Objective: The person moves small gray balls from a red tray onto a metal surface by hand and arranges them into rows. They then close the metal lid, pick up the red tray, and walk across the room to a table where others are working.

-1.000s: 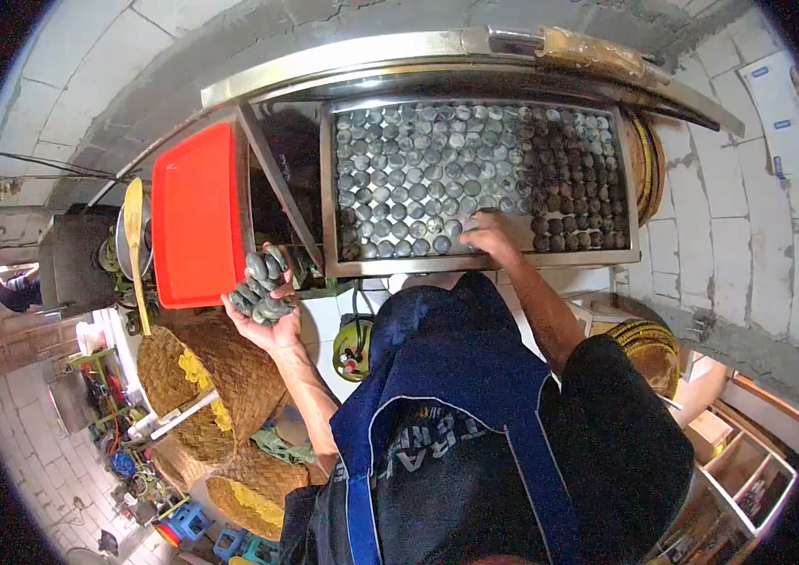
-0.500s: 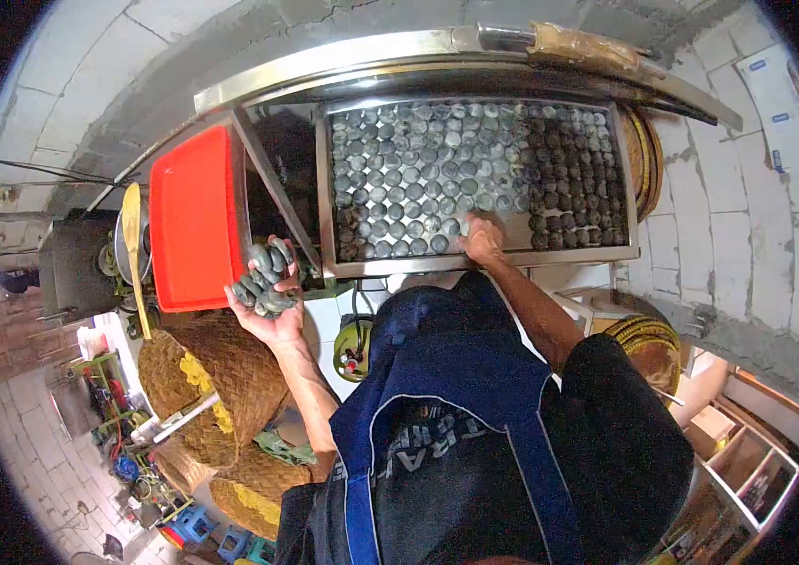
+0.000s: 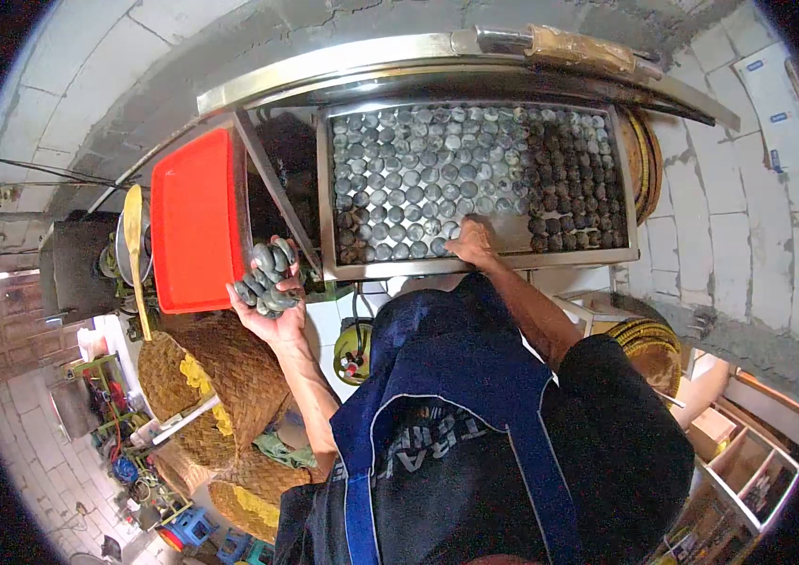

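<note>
Left hand (image 3: 277, 323): tilted discs (image 3: 273, 267); tray (image 3: 514, 234) long axis crosswise.

Attire consists of a black short-sleeved shirt (image 3: 621, 443) bearing pale lettering (image 3: 423, 452), beneath a navy apron (image 3: 447, 348) with light-edged straps (image 3: 539, 485).

Small grey-green rounds (image 3: 450, 173) lie flat in close rows across that metal-rimmed tray (image 3: 569, 260), looking darker toward its right end; a clump (image 3: 268, 281) sits piled in the left hand (image 3: 277, 326).

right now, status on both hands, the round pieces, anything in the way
Left hand cupping dark round pieces. Right hand at near edge of metal tray, grip unclear. Tray mostly filled, bare patch beside right hand; nothing seen blocking it.
</note>
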Demonstrator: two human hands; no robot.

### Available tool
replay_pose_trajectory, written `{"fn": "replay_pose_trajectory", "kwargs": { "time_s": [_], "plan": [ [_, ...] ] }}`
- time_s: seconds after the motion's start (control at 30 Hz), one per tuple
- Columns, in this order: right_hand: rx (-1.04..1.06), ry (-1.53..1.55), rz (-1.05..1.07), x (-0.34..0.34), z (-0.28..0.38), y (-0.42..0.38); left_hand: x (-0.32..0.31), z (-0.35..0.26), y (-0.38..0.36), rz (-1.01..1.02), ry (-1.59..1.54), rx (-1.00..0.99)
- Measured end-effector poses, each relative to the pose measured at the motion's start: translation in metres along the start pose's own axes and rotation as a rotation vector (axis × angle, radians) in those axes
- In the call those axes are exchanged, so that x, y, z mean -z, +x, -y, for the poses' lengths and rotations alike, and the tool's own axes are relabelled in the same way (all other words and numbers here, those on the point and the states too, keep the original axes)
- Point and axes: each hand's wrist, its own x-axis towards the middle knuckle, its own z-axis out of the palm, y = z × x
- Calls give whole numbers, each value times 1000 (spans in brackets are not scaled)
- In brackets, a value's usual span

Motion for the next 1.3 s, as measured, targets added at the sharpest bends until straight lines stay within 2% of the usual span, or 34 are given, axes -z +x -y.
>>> {"fn": "replay_pose_trajectory", "kwargs": {
  "time_s": [0.07, 0.17, 0.23, 0.27, 0.33, 0.47, 0.53, 0.57, 0.63, 0.67, 0.77, 0.9, 1.0, 1.07, 1.1, 1.17, 1.23, 1.3],
  "plan": [
    [-5, -14, 33, 5, 4, -6, 1, -2, -2, -26, 4, -5],
    [6, 112, -78, 15, 5, -8, -5, 2, -4, -42, 1, -9],
    [18, 218, -271, 3, -20, 10, -5, 2, -5, -37, -6, -3],
    [15, 217, -273, -10, -41, 23, 0, 0, -5, -45, 11, -24],
    [150, -44, -235, -36, -77, 45, 2, 1, -4, -51, 30, -43],
    [174, -52, -253, -22, -72, 38, 3, 3, -1, -39, 15, -17],
    [-25, 56, -284, 3, -52, 24, 5, 1, -2, -45, 17, -31],
    [-23, 57, -283, 8, -54, 24, 5, 1, -2, -57, 21, -32],
    [5, 8, 65, 23, -62, 22, 4, 1, -3, -68, 26, -31],
    [2, 9, 64, 18, -66, 23, 3, 3, -3, -60, 32, -31],
    [32, -409, 156, 7, -75, 26, -1, 9, -2, -53, 23, -13],
    [33, -245, 268, 8, -72, 26, 3, 9, 0, -79, 69, 0],
    [66, -272, 251, 23, -44, 18, 6, 7, -1, -24, 61, 51],
    [-89, -259, 168, 39, -16, 2, -2, 13, -2, -9, 32, 70],
    [-91, -260, 168, 33, -20, 1, -6, 17, -4, -60, 66, 13],
    [90, -251, -25, 15, -26, 4, -8, 19, -6, -110, 103, -46],
    [59, -205, -63, 6, -27, 7, -8, 18, -7, -42, 5, 53],
    [21, -162, -99, 7, -24, 5, -9, 18, -10, -43, 12, 41]
  ]
}}
